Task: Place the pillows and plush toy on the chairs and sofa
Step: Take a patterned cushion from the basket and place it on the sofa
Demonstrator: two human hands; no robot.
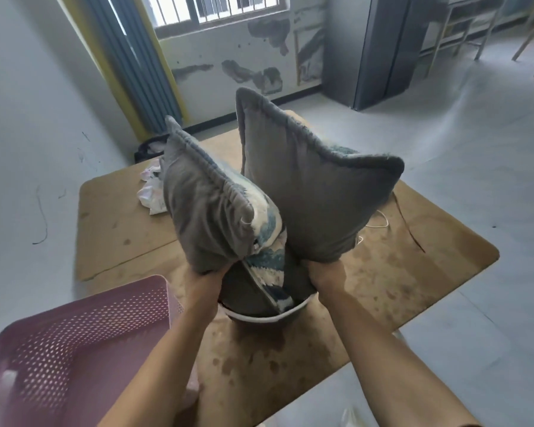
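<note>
Head view: left hand (pixel 206 282) and right hand (pixel 323 276), fingers curled tight, clutch the bottom corners of the left pillow (pixel 210 211) and right pillow (pixel 309 186); both pillows stand upright over the desk (pixel 413 272).

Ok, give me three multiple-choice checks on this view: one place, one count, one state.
1. Where is the pink basket? A. near left B. far centre C. near right
2. How many pillows are in view? A. one B. two C. three
3. What are the hands doing? A. hanging idle B. each gripping a pillow C. pressed flat together

Answers: 1 A, it fills the lower left corner by the left forearm. 2 C, the left pillow, the right pillow and a third pillow in the tub below. 3 B, the left hand and right hand each clutch a pillow's lower corner.
</note>
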